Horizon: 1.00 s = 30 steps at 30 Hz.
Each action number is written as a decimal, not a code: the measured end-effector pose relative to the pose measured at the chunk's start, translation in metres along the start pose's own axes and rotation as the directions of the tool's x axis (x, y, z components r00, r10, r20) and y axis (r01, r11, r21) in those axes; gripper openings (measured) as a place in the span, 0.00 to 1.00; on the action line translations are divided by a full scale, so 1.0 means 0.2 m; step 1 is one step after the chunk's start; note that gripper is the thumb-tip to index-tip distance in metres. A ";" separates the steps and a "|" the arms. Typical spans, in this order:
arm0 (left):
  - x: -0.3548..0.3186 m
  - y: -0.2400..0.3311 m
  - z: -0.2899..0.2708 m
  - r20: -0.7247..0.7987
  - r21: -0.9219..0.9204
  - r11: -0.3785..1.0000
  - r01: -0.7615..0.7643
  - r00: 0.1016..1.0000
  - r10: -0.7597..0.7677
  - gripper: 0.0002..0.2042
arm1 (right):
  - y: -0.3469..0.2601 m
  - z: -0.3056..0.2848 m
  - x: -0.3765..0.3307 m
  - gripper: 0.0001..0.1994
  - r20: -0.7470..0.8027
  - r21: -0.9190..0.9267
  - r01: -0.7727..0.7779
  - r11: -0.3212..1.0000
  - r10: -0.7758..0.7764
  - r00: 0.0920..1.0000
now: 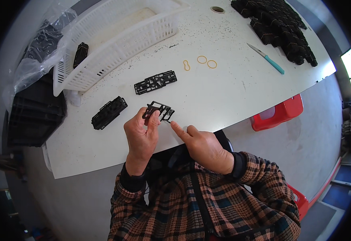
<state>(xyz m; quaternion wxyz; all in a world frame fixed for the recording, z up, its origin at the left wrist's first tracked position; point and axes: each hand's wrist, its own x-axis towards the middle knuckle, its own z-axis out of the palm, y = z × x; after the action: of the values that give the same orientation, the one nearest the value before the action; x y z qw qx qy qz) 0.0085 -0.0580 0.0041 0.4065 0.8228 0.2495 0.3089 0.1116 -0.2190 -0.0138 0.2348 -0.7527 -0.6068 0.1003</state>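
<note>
left hand [141, 130]: pinches a flat black plastic lattice piece [159, 110] by its near-left end, thumb and fingers closed on it, holding it just above the white table [231, 100].
right hand [201, 144]: holds nothing; forefinger stretched out, its tip just right of the held piece, other fingers loosely curled (whether the tip touches the piece i cannot tell).
held piece: near the table's front edge, tilted, only one end gripped.
risk of slipping: gripped at one end only, a push from the forefinger could twist it out of the pinch and drop it on the table or over the front edge.
risk of snapping: the lattice ribs look thin; a hard press might bend or break one.
beyond the held piece: a second flat black lattice plate [155, 82] lies on the table; to its left a thicker black block of stacked pieces [109, 112].
farther back: white plastic slotted basket [115, 40], three yellow rubber bands [201, 62], a teal-handled knife [266, 58] and a heap of black parts [278, 28].
knife: well right of the held piece, blade bare (a careless reach that way could meet it).
</note>
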 end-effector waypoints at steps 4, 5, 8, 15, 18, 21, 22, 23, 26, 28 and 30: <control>-0.01 0.00 0.00 -0.003 -0.003 1.000 0.004 1.000 -0.004 0.09 | 0.03 0.02 -0.01 0.35 0.025 -0.053 0.014 0.998 -0.013 1.000; -0.01 0.00 0.00 -0.003 -0.002 1.000 0.001 1.000 -0.001 0.09 | 0.04 0.02 -0.01 0.35 0.039 -0.062 0.017 0.998 -0.014 0.999; -0.02 0.00 0.00 -0.013 -0.027 1.000 0.002 1.000 -0.003 0.09 | 0.05 0.02 -0.01 0.33 0.006 0.028 -0.014 1.000 0.014 1.000; -0.02 -0.01 0.00 -0.018 -0.018 1.000 0.009 1.000 -0.009 0.09 | 0.01 -0.02 0.00 0.31 -0.031 0.059 -0.001 0.998 0.002 1.000; -0.02 -0.01 -0.01 -0.015 -0.022 1.000 0.017 1.000 -0.017 0.09 | 0.01 -0.01 0.00 0.32 -0.010 0.054 0.002 0.999 -0.001 1.000; -0.02 0.00 -0.01 -0.015 0.001 1.000 0.007 1.000 -0.007 0.09 | 0.02 -0.01 0.00 0.35 0.004 0.012 0.054 0.998 -0.054 0.999; -0.02 0.00 -0.01 -0.014 0.002 1.000 0.007 1.000 -0.007 0.09 | 0.03 0.00 0.00 0.35 0.004 0.013 0.053 0.998 -0.054 0.999; -0.02 0.00 -0.01 -0.008 0.005 1.000 0.011 1.000 -0.011 0.09 | 0.03 0.01 -0.01 0.35 0.019 -0.012 0.046 0.999 -0.045 0.999; -0.02 0.00 -0.01 0.001 0.013 1.000 0.014 1.000 -0.014 0.09 | 0.04 0.03 -0.01 0.34 0.046 -0.065 0.033 0.997 -0.030 0.999; -0.02 -0.01 -0.01 -0.014 0.006 1.000 0.015 1.000 -0.015 0.09 | 0.05 0.02 -0.01 0.34 0.049 -0.056 0.023 0.998 -0.020 0.999; -0.03 -0.01 0.00 -0.025 0.002 1.000 0.014 1.000 -0.014 0.09 | 0.04 0.01 0.00 0.34 0.051 -0.053 0.020 0.998 -0.017 0.999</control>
<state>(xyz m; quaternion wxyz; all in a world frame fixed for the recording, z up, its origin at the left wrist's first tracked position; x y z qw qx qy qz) 0.0041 -0.0598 0.0011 0.4045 0.8177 0.2608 0.3158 0.1175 -0.2206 -0.0200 0.2002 -0.7503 -0.6220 0.1007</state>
